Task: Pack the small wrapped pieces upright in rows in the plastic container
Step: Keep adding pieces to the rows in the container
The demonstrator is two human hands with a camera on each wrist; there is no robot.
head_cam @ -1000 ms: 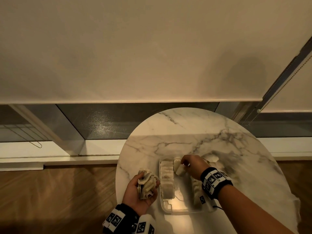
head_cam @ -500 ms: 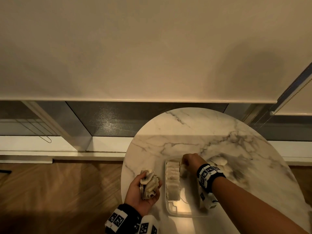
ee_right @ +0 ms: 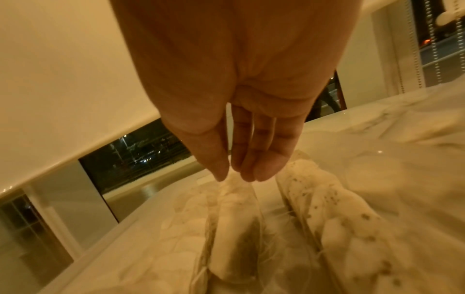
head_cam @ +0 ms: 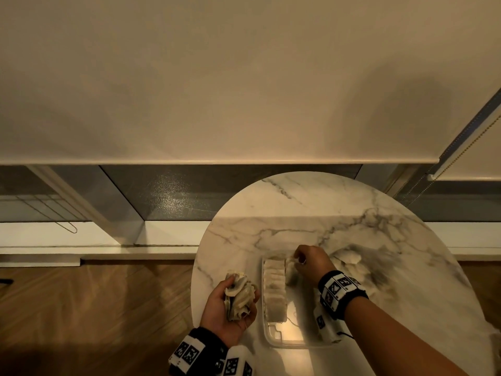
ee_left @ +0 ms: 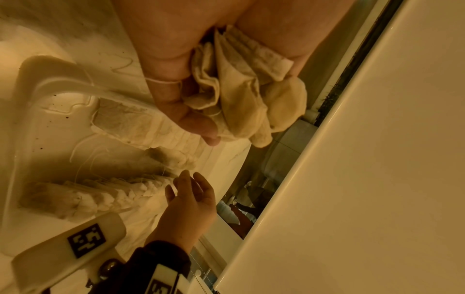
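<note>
Left hand (head_cam: 226, 308) clutches spare tea bags (head_cam: 240, 295); right hand (ee_right: 241, 123), fingers straight, seats one in the container's (head_cam: 287, 337) middle row; next bag goes behind it.

The left hand (head_cam: 227, 308) is turned palm up, its fingers and thumb curled round a bunch of pieces (head_cam: 240, 295), a firm grip, and it hangs just left of the container (head_cam: 273, 336) at its near end. The right hand (head_cam: 311, 263) reaches over the container's far end with its forearm running back over the container's right side; its fingers (ee_right: 254, 151) point down, nearly straight and close together, the tips just above a piece in the middle row (touching or not, unclear). Both wrists wear black bands with square markers.
</note>
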